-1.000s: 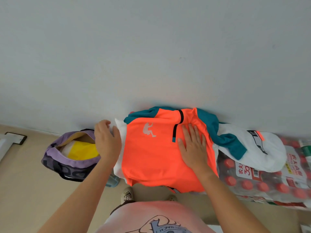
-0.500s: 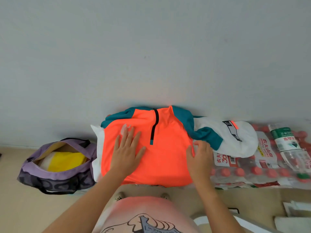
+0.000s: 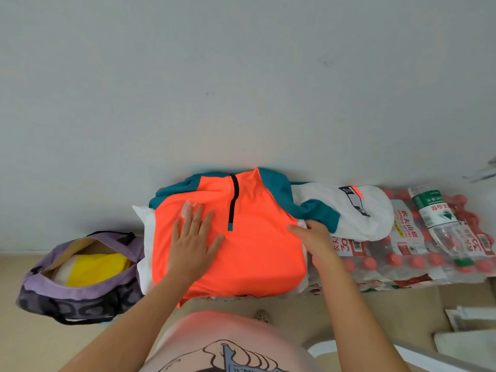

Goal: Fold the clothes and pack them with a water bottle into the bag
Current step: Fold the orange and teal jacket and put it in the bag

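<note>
Lying flat against the grey wall (image 3: 241, 76), the orange jersey (image 3: 255, 237) has teal shoulders and a short black zip at the collar, and its body is spread over shrink-wrapped packs of red-capped bottles (image 3: 418, 261). Its right sleeve (image 3: 349, 210), teal at the top and white below with a dark printed patch, trails out to the right across the packs. A white edge of the garment shows along the jersey's left side. On top of the packs at the far right lies 1 clear water bottle (image 3: 440, 218) with a green and white label, on its side, well apart from the jersey. Left of the jersey, on the beige floor (image 3: 26, 331), sits the purple bag (image 3: 80, 285), unzipped and gaping, with a yellow and white folded item (image 3: 94, 267) inside; the bag's right end touches or nearly touches the jersey's white edge.

The left hand (image 3: 192, 242) rests palm down on the orange chest, fingers straight and slightly spread, pressing the cloth flat. The right hand (image 3: 314, 234) is at the jersey's right edge, where the sleeve joins; its fingers curl into the fabric there, gripping the sleeve near the teal band. Both forearms reach forward from the lower edge of the view, above a pink printed shirt (image 3: 228, 345).
</note>
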Demonstrator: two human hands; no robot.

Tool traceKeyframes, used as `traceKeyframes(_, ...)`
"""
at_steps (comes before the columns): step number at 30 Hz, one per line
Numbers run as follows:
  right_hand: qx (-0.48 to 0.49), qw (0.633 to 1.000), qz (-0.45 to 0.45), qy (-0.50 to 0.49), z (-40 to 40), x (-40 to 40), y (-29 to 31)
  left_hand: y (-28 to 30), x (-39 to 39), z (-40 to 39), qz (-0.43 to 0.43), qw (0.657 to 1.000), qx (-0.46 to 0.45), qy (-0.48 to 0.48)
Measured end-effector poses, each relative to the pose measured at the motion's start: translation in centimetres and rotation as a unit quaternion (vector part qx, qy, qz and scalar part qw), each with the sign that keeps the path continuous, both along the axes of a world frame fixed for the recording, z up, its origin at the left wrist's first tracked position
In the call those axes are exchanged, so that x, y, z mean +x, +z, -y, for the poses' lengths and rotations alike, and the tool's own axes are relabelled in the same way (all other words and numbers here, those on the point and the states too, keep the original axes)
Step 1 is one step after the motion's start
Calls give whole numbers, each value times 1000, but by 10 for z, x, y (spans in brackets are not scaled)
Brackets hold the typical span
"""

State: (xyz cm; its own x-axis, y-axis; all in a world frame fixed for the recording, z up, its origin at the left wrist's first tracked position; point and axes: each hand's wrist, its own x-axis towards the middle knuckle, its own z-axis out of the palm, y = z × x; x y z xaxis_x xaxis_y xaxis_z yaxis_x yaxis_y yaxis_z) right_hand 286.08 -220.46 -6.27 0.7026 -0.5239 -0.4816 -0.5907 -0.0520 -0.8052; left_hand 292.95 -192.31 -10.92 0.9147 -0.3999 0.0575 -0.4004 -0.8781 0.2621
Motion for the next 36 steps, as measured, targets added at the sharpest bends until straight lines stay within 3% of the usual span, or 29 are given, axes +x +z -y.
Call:
traceKeyframes(4,198,974,100,-37,3,-5,14,0,-1,0,5,1000,3,1)
traceKeyframes(7,336,934,95,-75,9,-3,20,0,-1,0,6,1000,1,1)
traceKeyframes(10,382,915,63,-114,11,-1,22,0,-1,0,4,1000,3,2)
traceKeyframes(12,380,907,87,-160,17,1,21,0,-1,0,5,1000,5,3)
traceKeyframes(15,332,922,129,-152,28,2,26,0,-1,0,9,1000,2,5)
traceKeyframes(20,180,967,108,-142,32,3,33,-2,0,0,11,1000,8,3)
traceKeyframes(24,68,966,149,-199,38,12,42,-1,-1,1,18,1000,7,1)
traceKeyframes(28,134,944,213,-211,41,12,42,0,-1,1,14,1000,8,1)
traceKeyframes(30,110,972,120,-167,36,8,40,0,-1,2,13,1000,7,2)
traceKeyframes(33,-29,996,13,-87,23,-4,29,0,-1,1,9,1000,13,2)
traceKeyframes(36,-248,963,94,-40,2,-16,20,0,0,1,6,1000,17,2)
